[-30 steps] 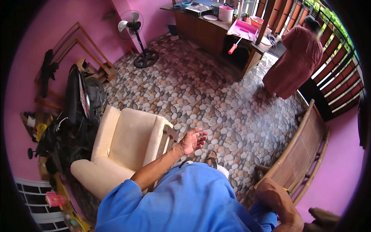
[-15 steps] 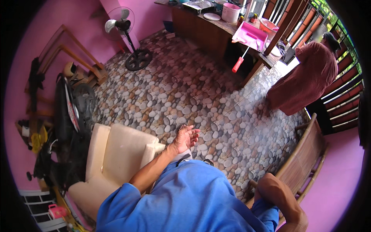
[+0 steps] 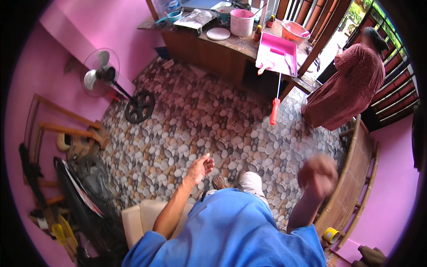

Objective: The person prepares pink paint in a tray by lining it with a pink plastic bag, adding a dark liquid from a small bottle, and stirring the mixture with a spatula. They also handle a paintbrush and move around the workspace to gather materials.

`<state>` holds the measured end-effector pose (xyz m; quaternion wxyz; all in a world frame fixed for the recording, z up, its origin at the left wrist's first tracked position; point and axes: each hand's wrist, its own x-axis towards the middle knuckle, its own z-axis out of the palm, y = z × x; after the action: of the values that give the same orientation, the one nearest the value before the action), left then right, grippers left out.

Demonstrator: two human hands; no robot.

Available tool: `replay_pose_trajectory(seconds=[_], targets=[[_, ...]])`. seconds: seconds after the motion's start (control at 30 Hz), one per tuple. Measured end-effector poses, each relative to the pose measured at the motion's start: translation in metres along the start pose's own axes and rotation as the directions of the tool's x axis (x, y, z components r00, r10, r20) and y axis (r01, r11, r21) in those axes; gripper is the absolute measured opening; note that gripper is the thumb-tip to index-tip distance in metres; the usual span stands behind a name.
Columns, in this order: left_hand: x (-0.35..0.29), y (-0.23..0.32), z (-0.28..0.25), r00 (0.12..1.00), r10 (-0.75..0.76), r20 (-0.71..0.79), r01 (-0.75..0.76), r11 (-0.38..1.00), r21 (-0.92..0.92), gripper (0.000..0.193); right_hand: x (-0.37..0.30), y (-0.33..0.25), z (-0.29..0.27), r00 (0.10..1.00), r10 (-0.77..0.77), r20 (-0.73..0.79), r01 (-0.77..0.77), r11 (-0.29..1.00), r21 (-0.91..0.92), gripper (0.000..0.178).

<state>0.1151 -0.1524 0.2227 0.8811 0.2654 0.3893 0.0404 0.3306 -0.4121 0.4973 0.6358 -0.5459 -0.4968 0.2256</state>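
My left hand [image 3: 201, 169] hangs over the pebble-patterned floor [image 3: 222, 133] in front of my blue shirt, fingers loosely apart and holding nothing. My right hand [image 3: 318, 175] is raised in front of the bamboo bench [image 3: 351, 178]. Motion smears its fingers, so whether they hold anything is unclear. Ahead, at the table's near right corner, rests a pink paint tray [image 3: 269, 46]. The red handle [image 3: 275, 111] of a roller sticks out past the tray's near edge. A white-handled brush [image 3: 265, 66] lies at its near left corner. Both hands are well apart from these.
On the table [image 3: 213, 44] stand a pink-stained bucket [image 3: 242, 24], a white plate [image 3: 218, 34] and an orange basin [image 3: 293, 33]. A person [image 3: 349, 84] stands at the right by the barred gate. A fan [image 3: 106, 73], motorcycle [image 3: 80, 191], cream armchair [image 3: 151, 213] and yellow can [image 3: 331, 235] are around me.
My view has moved so that the table looms closer and the armchair drops lower. My right hand has swung up and forward from low at my right side. The person at the gate stays there.
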Motion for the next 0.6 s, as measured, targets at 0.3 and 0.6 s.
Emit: replay_pose_trajectory(seconds=[0.3,0.6], targets=[[0.100,0.097,-0.037,0.976,0.101,-0.192,-0.062,0.979,0.195,0.016,0.019,0.350,-0.091,0.619,0.252,-0.744,-0.782,0.285,-0.555,0.068],[0.212,0.218,-0.012,0.923,0.012,-0.384,0.021,0.996,0.082,0.020,0.072,0.424,-0.118,0.375,0.558,-0.741,-0.915,0.349,-0.201,0.042]])
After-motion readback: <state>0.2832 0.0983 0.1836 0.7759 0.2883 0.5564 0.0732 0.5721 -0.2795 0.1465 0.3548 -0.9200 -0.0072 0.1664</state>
